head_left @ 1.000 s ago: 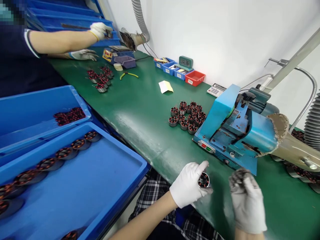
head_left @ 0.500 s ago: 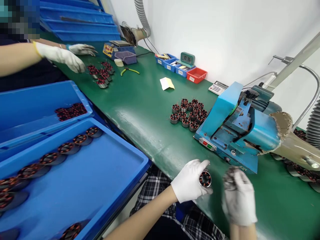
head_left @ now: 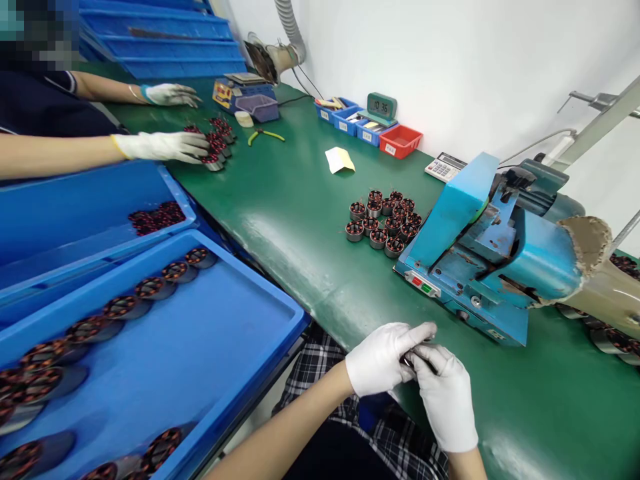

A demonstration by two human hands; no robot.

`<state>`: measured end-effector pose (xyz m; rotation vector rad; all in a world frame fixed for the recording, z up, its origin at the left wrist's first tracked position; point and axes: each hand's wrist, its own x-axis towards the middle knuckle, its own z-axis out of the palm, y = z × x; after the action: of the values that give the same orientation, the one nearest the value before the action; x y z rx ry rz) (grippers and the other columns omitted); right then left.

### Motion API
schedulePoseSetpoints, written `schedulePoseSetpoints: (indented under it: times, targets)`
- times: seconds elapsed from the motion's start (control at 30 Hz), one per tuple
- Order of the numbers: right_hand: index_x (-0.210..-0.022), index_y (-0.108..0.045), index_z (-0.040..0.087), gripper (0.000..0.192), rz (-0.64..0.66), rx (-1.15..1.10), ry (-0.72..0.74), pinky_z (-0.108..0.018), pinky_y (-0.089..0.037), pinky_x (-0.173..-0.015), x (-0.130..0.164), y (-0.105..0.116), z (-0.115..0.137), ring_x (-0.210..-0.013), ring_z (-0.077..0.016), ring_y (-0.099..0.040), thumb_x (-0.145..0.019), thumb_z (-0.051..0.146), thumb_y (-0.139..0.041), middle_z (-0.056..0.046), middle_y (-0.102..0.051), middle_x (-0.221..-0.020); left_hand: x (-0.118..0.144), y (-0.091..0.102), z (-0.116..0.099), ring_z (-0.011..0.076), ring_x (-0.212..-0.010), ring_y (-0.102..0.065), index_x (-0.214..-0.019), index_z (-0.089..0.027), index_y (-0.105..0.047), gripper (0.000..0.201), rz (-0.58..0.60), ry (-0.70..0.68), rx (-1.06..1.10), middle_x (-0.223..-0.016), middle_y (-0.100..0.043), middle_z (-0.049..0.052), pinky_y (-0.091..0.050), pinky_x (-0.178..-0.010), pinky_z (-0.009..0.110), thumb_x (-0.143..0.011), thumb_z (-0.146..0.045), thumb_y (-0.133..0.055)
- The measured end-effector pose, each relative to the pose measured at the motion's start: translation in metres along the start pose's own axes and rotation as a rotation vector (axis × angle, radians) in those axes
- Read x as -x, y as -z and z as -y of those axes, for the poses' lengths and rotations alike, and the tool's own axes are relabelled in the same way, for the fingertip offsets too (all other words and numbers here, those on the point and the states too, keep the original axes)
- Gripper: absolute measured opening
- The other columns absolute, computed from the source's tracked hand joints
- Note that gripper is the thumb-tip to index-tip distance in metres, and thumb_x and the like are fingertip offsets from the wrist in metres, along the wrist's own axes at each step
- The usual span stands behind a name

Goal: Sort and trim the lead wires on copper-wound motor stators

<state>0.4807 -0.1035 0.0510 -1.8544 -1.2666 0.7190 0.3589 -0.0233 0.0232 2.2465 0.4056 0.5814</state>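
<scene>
My left hand [head_left: 383, 359], in a white glove, is wrapped round a small motor stator [head_left: 408, 361], a metal ring with copper windings. Only a dark, shiny sliver of it shows between the fingers. From the other side my right hand [head_left: 447, 390], gloved too, closes on the same stator, its darkened fingertips meeting those of the left. Both hands are over the front edge of the green bench [head_left: 320, 267]. Beyond them stands a group of similar wound stators [head_left: 379, 239], some with loose wire ends sticking up.
A blue belt-sander-like machine [head_left: 475, 267] with red and green buttons stands at right. A blue tray [head_left: 165, 373] with rows of stators lies at left. A co-worker's gloved hand [head_left: 165, 147] touches red-wound parts [head_left: 217, 143]. Pliers [head_left: 266, 135], small bins [head_left: 400, 141] and a calculator [head_left: 445, 167] sit farther back.
My right hand has come left, from beside the machine to the stator in my left hand. The co-worker's nearer hand has moved right onto the red-wound parts. The view has shifted slightly.
</scene>
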Motion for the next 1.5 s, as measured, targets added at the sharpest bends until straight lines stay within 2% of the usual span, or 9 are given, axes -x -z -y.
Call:
schedulePoseSetpoints:
  times: [0.17,0.3,0.37,0.53,0.6,0.87,1.07,1.27,1.5]
  targets:
    - [-0.071,-0.067,0.018,0.02,-0.283,-0.65,-0.351,-0.03,-0.051,-0.063,0.003,0.009,-0.02,-0.065,-0.0176,-0.063,-0.059,0.032,-0.076,-0.005,-0.069,-0.073,-0.002,-0.004,-0.006,0.0253,-0.092,-0.059,-0.137,-0.019,-0.016,0.092,-0.061,0.109,-0.055,-0.107,-0.06,0.009,-0.046,-0.082,0.039,-0.066,-0.027,-0.072]
    - [-0.074,-0.064,0.021,0.024,-0.555,-1.062,-0.349,-0.023,-0.051,-0.061,0.002,0.037,-0.029,-0.059,-0.0094,-0.059,-0.058,0.029,-0.079,0.003,-0.066,-0.069,-0.006,-0.001,-0.009,0.0254,-0.088,-0.059,-0.135,-0.018,-0.021,0.098,-0.046,0.161,-0.018,-0.101,-0.061,0.007,-0.046,-0.081,0.038,-0.058,-0.039,-0.077]
    - [-0.076,-0.065,0.021,0.026,-0.574,-0.972,-0.366,-0.022,-0.051,-0.062,0.001,0.045,-0.028,-0.062,-0.0091,-0.06,-0.056,0.028,-0.08,0.004,-0.066,-0.072,-0.007,0.002,-0.009,0.0262,-0.093,-0.059,-0.136,-0.017,-0.018,0.105,-0.073,0.161,0.026,-0.107,-0.06,0.009,-0.045,-0.083,0.039,-0.054,-0.039,-0.079]
    - [-0.083,-0.071,0.02,0.032,-0.038,-0.346,-0.252,-0.032,-0.049,-0.072,-0.001,0.027,-0.011,-0.076,-0.0207,-0.062,-0.054,0.03,-0.078,-0.006,-0.068,-0.084,-0.005,0.008,-0.006,0.0265,-0.11,-0.053,-0.138,-0.017,-0.014,0.096,-0.01,0.116,0.085,-0.122,-0.053,0.013,-0.042,-0.093,0.04,-0.062,-0.025,-0.072]
    - [-0.075,-0.072,0.023,0.018,0.021,-0.165,-0.14,-0.032,-0.048,-0.072,-0.004,0.018,-0.006,-0.076,-0.021,-0.061,-0.061,0.032,-0.072,-0.005,-0.066,-0.079,-0.004,0.008,-0.005,0.0265,-0.107,-0.055,-0.136,-0.017,-0.02,0.088,0.029,0.132,0.056,-0.117,-0.057,0.011,-0.042,-0.093,0.041,-0.065,-0.025,-0.07]
    - [-0.067,-0.071,0.023,0.014,0.023,-0.18,-0.089,-0.028,-0.047,-0.063,0.009,0.022,-0.015,-0.07,-0.0185,-0.058,-0.072,0.035,-0.064,-0.004,-0.063,-0.072,-0.005,0.003,-0.01,0.0256,-0.094,-0.058,-0.128,-0.017,-0.031,0.073,-0.023,0.14,-0.063,-0.105,-0.061,0.008,-0.043,-0.088,0.041,-0.068,-0.037,-0.068]
    - [-0.063,-0.07,0.02,0.015,-0.075,-0.276,-0.192,-0.028,-0.045,-0.065,-0.009,0.022,-0.012,-0.068,-0.0176,-0.056,-0.065,0.035,-0.071,-0.004,-0.063,-0.069,-0.007,0.001,-0.012,0.0248,-0.087,-0.058,-0.12,-0.016,-0.042,0.07,-0.035,0.156,-0.115,-0.097,-0.061,0.007,-0.044,-0.083,0.039,-0.063,-0.044,-0.073]
    - [-0.064,-0.069,0.016,0.023,-0.001,-0.506,-0.397,-0.022,-0.036,-0.045,-0.013,0.026,-0.015,-0.048,-0.0102,-0.044,-0.06,0.037,-0.075,0.0,-0.059,-0.056,-0.006,0.002,-0.012,0.0235,-0.088,-0.057,-0.111,-0.014,-0.047,0.063,-0.083,0.128,-0.109,-0.097,-0.061,0.008,-0.043,-0.084,0.037,-0.063,-0.042,-0.075]
    - [-0.062,-0.07,0.017,0.021,-0.139,-0.378,-0.428,-0.026,-0.048,-0.06,0.017,0.028,-0.019,-0.065,-0.0186,-0.059,-0.055,0.036,-0.077,-0.005,-0.067,-0.068,-0.005,0.0,-0.012,0.0231,-0.083,-0.057,-0.106,-0.016,-0.048,0.06,-0.099,0.136,-0.12,-0.089,-0.059,0.005,-0.044,-0.081,0.038,-0.061,-0.047,-0.074]
